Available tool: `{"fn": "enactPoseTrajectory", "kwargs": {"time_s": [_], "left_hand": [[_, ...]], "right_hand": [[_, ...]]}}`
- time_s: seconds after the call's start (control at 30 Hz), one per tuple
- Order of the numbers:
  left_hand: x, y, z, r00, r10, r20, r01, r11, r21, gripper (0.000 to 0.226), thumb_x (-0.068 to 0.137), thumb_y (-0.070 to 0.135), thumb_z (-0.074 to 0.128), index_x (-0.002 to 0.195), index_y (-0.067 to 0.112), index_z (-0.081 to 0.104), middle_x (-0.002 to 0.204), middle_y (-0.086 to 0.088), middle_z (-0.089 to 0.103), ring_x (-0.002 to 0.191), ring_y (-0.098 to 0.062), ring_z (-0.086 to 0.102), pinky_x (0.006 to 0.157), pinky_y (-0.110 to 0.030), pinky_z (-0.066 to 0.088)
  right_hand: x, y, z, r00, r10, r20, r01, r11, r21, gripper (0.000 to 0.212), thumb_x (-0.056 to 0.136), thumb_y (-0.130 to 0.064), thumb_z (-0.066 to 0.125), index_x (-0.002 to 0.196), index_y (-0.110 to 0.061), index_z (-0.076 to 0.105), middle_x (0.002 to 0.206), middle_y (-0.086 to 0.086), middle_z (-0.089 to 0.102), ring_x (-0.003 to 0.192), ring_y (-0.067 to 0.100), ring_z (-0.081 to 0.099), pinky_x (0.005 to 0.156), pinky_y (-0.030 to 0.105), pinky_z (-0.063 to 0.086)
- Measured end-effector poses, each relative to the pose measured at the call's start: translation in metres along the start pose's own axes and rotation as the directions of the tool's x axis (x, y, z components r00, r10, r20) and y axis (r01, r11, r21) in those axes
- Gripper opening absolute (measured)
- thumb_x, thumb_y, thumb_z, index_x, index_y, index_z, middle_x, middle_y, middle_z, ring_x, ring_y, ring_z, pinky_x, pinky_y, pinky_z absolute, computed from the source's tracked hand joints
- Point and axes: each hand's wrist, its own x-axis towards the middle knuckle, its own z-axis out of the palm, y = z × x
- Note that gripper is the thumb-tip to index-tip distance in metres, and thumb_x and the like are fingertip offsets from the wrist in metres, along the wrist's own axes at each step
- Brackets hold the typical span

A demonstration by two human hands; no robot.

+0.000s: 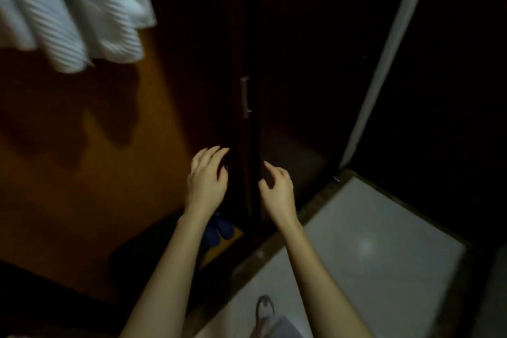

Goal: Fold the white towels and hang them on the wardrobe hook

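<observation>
While the white towels hang in a blurred bunch far up and to the left of the metal handle, against the orange-brown wardrobe panel, we hold both hands below that handle with nothing in them. Our left hand sits just left of the dark door edge that carries the handle, fingers loosely bent and spread. Our right hand sits just right of it, fingers relaxed too, and we cannot tell whether either one touches the wood. The hook itself does not show. We judge the hanging done or nearly so, and the step now is to check it. To do that well we should look up from the handle toward the towels and see that the folds lie even and the weight sits square. Only then should we swing the door, keeping it clear of the blue slippers low beneath the handle.
</observation>
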Motion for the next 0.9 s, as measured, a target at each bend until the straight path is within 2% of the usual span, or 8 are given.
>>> {"fn": "enactPoseTrajectory", "kwargs": {"time_s": [0.13,0.23,0.3,0.43,0.57,0.67,0.8,0.9], "left_hand": [[-0.046,0.052,0.072,0.983,0.063,0.171,-0.047,0.994,-0.098,0.044,0.096,0.016,0.049,0.140,0.024,0.046,0.146,0.000,0.042,0.138,-0.019,0.026,0.112,-0.036,0.024],[-0.067,0.097,0.126,0.922,0.201,0.331,-0.139,0.970,-0.201,0.045,0.096,0.015,0.049,0.140,0.023,0.045,0.146,0.000,0.042,0.137,-0.019,0.027,0.112,-0.036,0.024],[-0.073,0.127,0.162,0.848,0.313,0.427,-0.221,0.942,-0.253,0.046,0.096,0.015,0.049,0.141,0.022,0.044,0.147,0.000,0.041,0.138,-0.019,0.026,0.112,-0.038,0.024],[-0.092,0.176,0.232,0.717,0.438,0.542,-0.297,0.896,-0.331,0.048,0.094,0.010,0.051,0.141,0.018,0.045,0.145,-0.005,0.043,0.136,-0.022,0.029,0.114,-0.037,0.025],[-0.130,0.202,0.303,0.530,0.516,0.673,-0.357,0.855,-0.375,0.048,0.094,0.010,0.050,0.141,0.019,0.045,0.145,-0.005,0.044,0.136,-0.024,0.030,0.112,-0.038,0.025],[-0.159,0.215,0.357,0.373,0.570,0.732,-0.404,0.810,-0.425,0.048,0.094,0.008,0.049,0.141,0.018,0.045,0.144,-0.006,0.045,0.134,-0.026,0.032,0.112,-0.039,0.027],[-0.202,0.219,0.434,0.173,0.613,0.771,-0.484,0.735,-0.476,0.049,0.094,0.008,0.047,0.142,0.018,0.044,0.144,-0.006,0.046,0.133,-0.027,0.034,0.110,-0.039,0.030],[-0.236,0.202,0.495,0.101,0.580,0.808,-0.534,0.717,-0.448,0.051,0.094,0.010,0.046,0.143,0.022,0.041,0.144,-0.005,0.045,0.133,-0.025,0.034,0.108,-0.039,0.031]], "right_hand": [[-0.061,0.069,-0.054,0.967,0.220,-0.130,-0.223,0.975,-0.006,0.047,0.097,-0.019,0.053,0.144,-0.019,0.044,0.145,0.009,0.041,0.134,0.024,0.039,0.111,0.033,0.033],[-0.102,0.113,-0.095,0.910,0.358,-0.211,-0.363,0.932,0.016,0.047,0.098,-0.019,0.052,0.144,-0.018,0.044,0.143,0.008,0.043,0.134,0.022,0.040,0.111,0.030,0.031],[-0.125,0.142,-0.125,0.861,0.432,-0.269,-0.440,0.897,0.033,0.047,0.098,-0.018,0.052,0.144,-0.016,0.044,0.143,0.009,0.043,0.133,0.023,0.040,0.113,0.031,0.031],[-0.157,0.196,-0.180,0.722,0.573,-0.388,-0.584,0.805,0.103,0.047,0.098,-0.014,0.051,0.145,-0.013,0.043,0.143,0.012,0.041,0.133,0.024,0.041,0.113,0.030,0.030],[-0.190,0.249,-0.222,0.573,0.674,-0.467,-0.687,0.706,0.175,0.047,0.097,-0.010,0.052,0.143,-0.010,0.046,0.144,0.014,0.043,0.133,0.025,0.043,0.107,0.020,0.028],[-0.213,0.289,-0.245,0.456,0.716,-0.528,-0.745,0.632,0.214,0.046,0.096,-0.010,0.052,0.142,-0.011,0.047,0.142,0.014,0.046,0.131,0.025,0.045,0.108,0.027,0.033],[-0.227,0.351,-0.256,0.406,0.751,-0.521,-0.819,0.552,0.158,0.047,0.096,-0.014,0.050,0.143,-0.017,0.045,0.140,0.012,0.047,0.128,0.024,0.047,0.105,0.027,0.035],[-0.232,0.411,-0.252,0.401,0.766,-0.503,-0.853,0.512,0.099,0.048,0.097,-0.015,0.049,0.144,-0.019,0.044,0.140,0.012,0.046,0.129,0.027,0.045,0.107,0.035,0.037]]}}
